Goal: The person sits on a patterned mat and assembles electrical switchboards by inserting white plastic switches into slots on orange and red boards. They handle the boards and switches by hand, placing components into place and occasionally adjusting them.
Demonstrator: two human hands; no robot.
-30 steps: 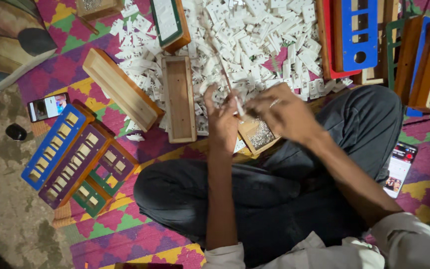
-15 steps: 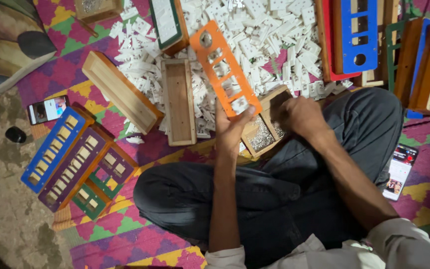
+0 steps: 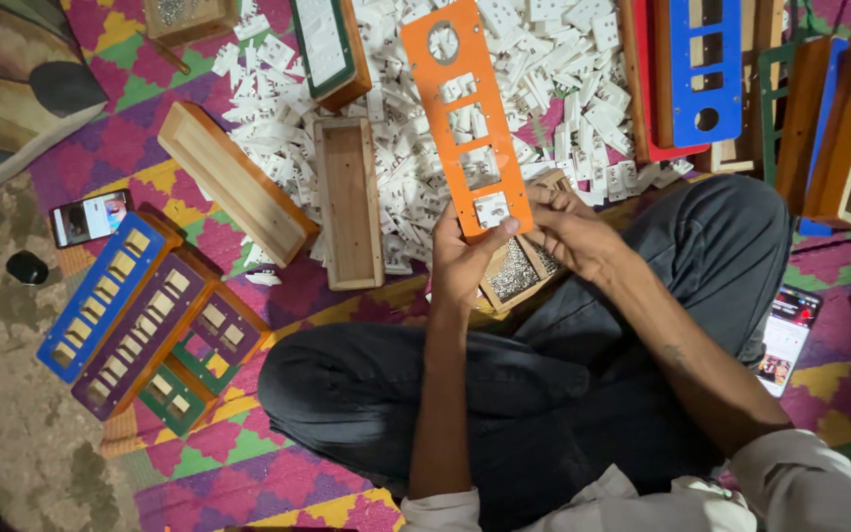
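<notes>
Head view: person sat cross-legged on a patterned floor mat point(image 3: 278, 463). Left hand point(image 3: 465, 261) was closed on the lower end of a long orange panel point(image 3: 465, 118) with cut-out windows, thumb across its bottom edge, holding it up over a heap of white plastic pieces point(image 3: 534, 108). Right hand point(image 3: 573, 232) had fingers curled narrow, fingertips touching the panel's lower right corner beside a white piece seated in the bottom window; whether it pinched anything small could not be told. Just under both hands lay a small wooden box of screws point(image 3: 516, 271). To the left of the hands sat an empty wooden tray point(image 3: 349, 202); further left, blue and purple frames point(image 3: 140, 310). A phone point(image 3: 785, 340) lay near the right knee.
</notes>
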